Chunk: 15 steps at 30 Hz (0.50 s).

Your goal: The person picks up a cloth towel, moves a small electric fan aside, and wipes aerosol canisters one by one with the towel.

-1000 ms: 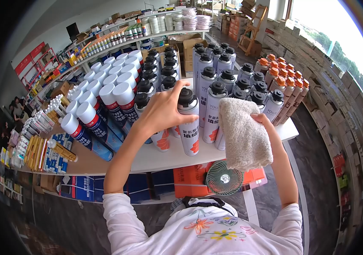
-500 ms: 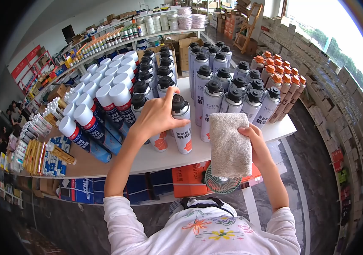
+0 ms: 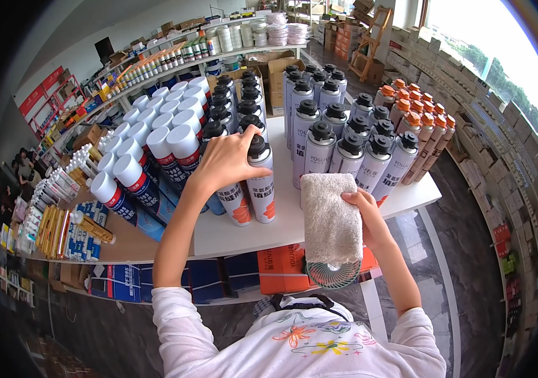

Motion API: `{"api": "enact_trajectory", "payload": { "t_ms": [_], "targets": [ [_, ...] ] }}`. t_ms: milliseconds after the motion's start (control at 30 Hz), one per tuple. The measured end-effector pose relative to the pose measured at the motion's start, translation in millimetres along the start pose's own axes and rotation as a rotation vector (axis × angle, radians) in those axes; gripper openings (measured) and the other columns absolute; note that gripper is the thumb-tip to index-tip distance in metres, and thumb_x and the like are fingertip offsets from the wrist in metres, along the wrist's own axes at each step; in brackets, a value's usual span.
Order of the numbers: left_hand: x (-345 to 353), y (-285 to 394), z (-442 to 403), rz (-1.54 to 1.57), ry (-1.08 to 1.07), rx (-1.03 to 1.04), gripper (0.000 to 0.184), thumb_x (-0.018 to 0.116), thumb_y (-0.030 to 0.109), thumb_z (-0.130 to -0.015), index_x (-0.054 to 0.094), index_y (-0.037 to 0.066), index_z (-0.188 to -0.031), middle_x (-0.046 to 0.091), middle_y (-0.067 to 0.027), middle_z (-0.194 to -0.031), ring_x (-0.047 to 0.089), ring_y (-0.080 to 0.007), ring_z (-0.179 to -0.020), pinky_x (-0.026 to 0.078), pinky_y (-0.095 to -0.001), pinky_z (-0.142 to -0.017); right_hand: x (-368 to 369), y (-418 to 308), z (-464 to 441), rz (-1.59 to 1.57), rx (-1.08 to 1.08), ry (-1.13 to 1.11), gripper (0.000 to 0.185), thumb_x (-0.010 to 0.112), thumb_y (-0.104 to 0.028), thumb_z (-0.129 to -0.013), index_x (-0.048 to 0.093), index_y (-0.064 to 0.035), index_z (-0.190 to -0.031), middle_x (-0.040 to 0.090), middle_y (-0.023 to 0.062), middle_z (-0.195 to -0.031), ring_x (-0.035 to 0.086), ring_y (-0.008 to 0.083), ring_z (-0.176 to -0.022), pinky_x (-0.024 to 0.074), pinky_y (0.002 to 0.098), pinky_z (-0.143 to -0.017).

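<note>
My left hand is closed around the upper part of a pale spray foam can with a black top and orange-red print. The can stands upright on the white tabletop, next to another can of the same kind partly behind my wrist. In my right hand is a folded beige cloth, pinched at its right edge with the thumb in front. It hangs before the table's front edge, apart from the cans, and hides part of a green fan.
More black-topped cans stand right of centre, with orange-capped cans beyond them. White-capped spray cans fill the left side. Boxes, one of them orange, sit under the tabletop. A wooden ladder leans at the back.
My left hand has shifted the can slightly left, up against the neighbouring can. My right hand and the cloth have moved a little left and down.
</note>
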<state>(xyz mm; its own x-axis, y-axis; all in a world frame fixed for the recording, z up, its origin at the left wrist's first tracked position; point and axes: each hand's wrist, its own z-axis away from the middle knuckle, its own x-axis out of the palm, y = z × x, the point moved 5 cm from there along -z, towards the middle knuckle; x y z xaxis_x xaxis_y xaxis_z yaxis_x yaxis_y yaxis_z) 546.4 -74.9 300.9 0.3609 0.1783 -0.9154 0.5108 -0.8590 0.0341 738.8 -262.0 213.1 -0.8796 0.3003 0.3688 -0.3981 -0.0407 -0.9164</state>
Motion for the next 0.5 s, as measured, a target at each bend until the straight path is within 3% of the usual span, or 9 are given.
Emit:
{"api": "enact_trajectory", "payload": {
  "t_ms": [67, 100, 167, 200, 300, 367, 433, 500],
  "targets": [
    [-1.1, -1.6, 1.2, 0.02, -0.15, -0.148, 0.072, 0.083, 0.049, -0.067, 0.052, 0.009, -0.119, 0.07, -0.0144, -0.088, 0.069, -0.0328, -0.087, 0.053, -0.0422, -0.079, 0.6, 3.5, -1.6, -0.009, 0.013, 0.0, 0.037, 0.061, -0.02, -0.09, 0.058, 0.0034, -0.119, 0.067, 0.0105, -0.106, 0.067, 0.0167, -0.096, 0.0538, 0.03, -0.086],
    [1.9, -4.5, 3.7, 0.018, -0.153, -0.15, 0.072, 0.083, 0.049, -0.067, 0.052, 0.009, -0.119, 0.07, -0.0144, -0.088, 0.069, -0.0328, -0.087, 0.053, -0.0422, -0.079, 1.4, 5.1, -2.7, -0.012, 0.016, -0.002, 0.037, 0.061, -0.02, -0.09, 0.058, 0.0034, -0.119, 0.067, 0.0105, -0.106, 0.067, 0.0167, -0.096, 0.0538, 0.03, -0.086],
    [1.5, -6.1, 7.9, -0.038, 0.019, -0.039, 0.075, 0.082, 0.047, -0.07, 0.049, 0.01, -0.125, 0.064, -0.0148, -0.115, 0.063, -0.0319, -0.108, 0.05, -0.0431, -0.09, 2.7, 7.6, -5.5, -0.029, 0.04, -0.01, 0.038, 0.061, -0.02, -0.09, 0.058, 0.0038, -0.119, 0.067, 0.0107, -0.107, 0.067, 0.017, -0.097, 0.0537, 0.0305, -0.087],
    [1.9, -6.3, 9.3, -0.106, -0.044, -0.081, 0.081, 0.081, 0.046, -0.071, 0.044, 0.009, -0.133, 0.053, -0.0132, -0.132, 0.054, -0.0322, -0.123, 0.046, -0.0442, -0.101, 2.9, 9.8, -7.0, -0.028, 0.041, -0.013, 0.038, 0.061, -0.02, -0.09, 0.058, 0.0038, -0.119, 0.067, 0.0107, -0.107, 0.067, 0.017, -0.097, 0.0537, 0.0305, -0.087],
    [-6.1, 0.2, 16.7, 0.005, -0.038, -0.055, 0.087, 0.081, 0.048, -0.071, 0.041, 0.008, -0.138, 0.053, -0.0125, -0.133, 0.052, -0.0329, -0.125, 0.043, -0.045, -0.105, 8.4, 16.5, -10.4, -0.046, 0.042, -0.041, 0.039, 0.061, -0.02, -0.09, 0.057, 0.0035, -0.121, 0.066, 0.0108, -0.108, 0.067, 0.0171, -0.098, 0.0533, 0.0303, -0.087],
    [-9.9, 8.1, 28.2, 0.01, 0.044, -0.062, 0.08, 0.081, 0.04, -0.075, 0.043, 0.008, -0.137, 0.054, -0.0122, -0.132, 0.052, -0.0324, -0.125, 0.042, -0.0434, -0.108, 12.9, 18.8, -10.1, -0.015, 0.014, -0.033, 0.041, 0.061, -0.02, -0.09, 0.056, 0.0031, -0.123, 0.066, 0.0113, -0.11, 0.067, 0.0171, -0.099, 0.0531, 0.0302, -0.088],
    [-26.4, 21.1, 43.2, 0.199, 0.263, 0.025, 0.068, 0.079, 0.029, -0.079, 0.048, 0.006, -0.134, 0.056, -0.0125, -0.128, 0.055, -0.0314, -0.121, 0.044, -0.0401, -0.106, 19.4, 21.0, -9.4, -0.009, -0.024, -0.04, 0.042, 0.061, -0.019, -0.089, 0.055, 0.0025, -0.125, 0.066, 0.012, -0.112, 0.066, 0.0174, -0.1, 0.0519, 0.0305, -0.089],
    [-30.1, 32.1, 67.4, 0.509, 0.322, -0.005, 0.05, 0.073, 0.017, -0.086, 0.052, 0.002, -0.129, 0.06, -0.0132, -0.124, 0.061, -0.027, -0.115, 0.046, -0.0379, -0.103, 25.0, 23.9, -11.0, -0.022, -0.1, -0.098, 0.043, 0.06, -0.019, -0.09, 0.054, 0.0016, -0.127, 0.065, 0.011, -0.114, 0.064, 0.017, -0.105, 0.0496, 0.0304, -0.092]
  ]
}}
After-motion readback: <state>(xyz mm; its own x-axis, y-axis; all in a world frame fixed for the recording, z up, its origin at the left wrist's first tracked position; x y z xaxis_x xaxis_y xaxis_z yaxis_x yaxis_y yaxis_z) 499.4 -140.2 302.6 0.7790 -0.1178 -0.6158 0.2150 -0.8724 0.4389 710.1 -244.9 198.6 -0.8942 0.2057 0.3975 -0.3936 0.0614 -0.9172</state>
